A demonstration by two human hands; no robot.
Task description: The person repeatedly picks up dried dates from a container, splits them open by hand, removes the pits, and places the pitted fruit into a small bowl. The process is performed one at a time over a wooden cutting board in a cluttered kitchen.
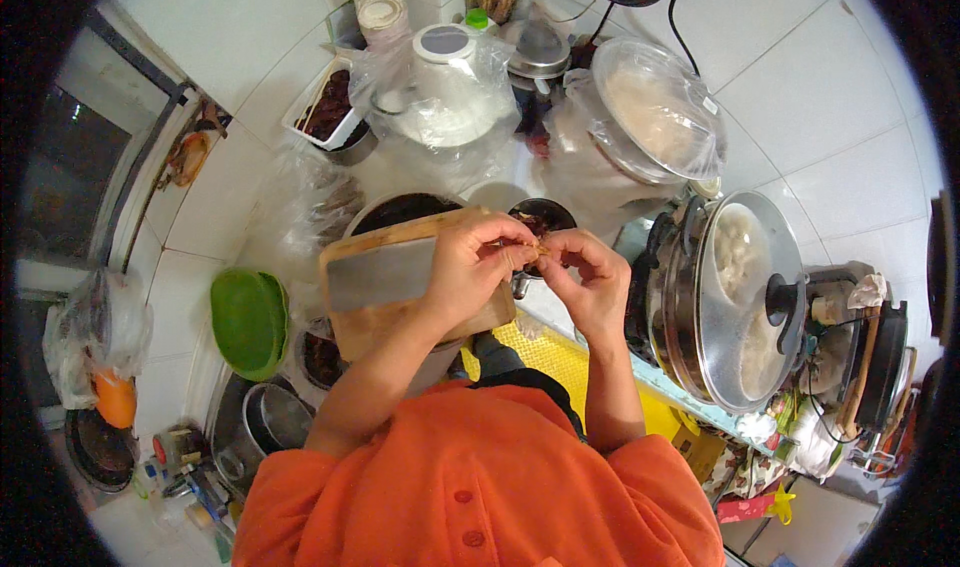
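Note:
Fingertips of my left hand (480,255) and my right hand (589,278) meet in front of me, pinching a small brownish piece (542,251) between them; it is too small to identify. Just beyond and beneath them is a small dark pan (559,213) holding dark reddish bits, partly hidden by my fingers. Under my left forearm lies a wooden cutting board (349,334). On it rests a broad metal cleaver blade (379,274), its right part covered by my left hand. Behind the board the rim of a round pot (405,210) shows.
To the right stands a large steamer pot (671,297) under a glass lid (750,297). Plastic film covers a bowl (652,109) at the back. A white tub (330,109) of dark pieces, a green basin (247,323) and a sink with a metal bowl (277,417) are leftward.

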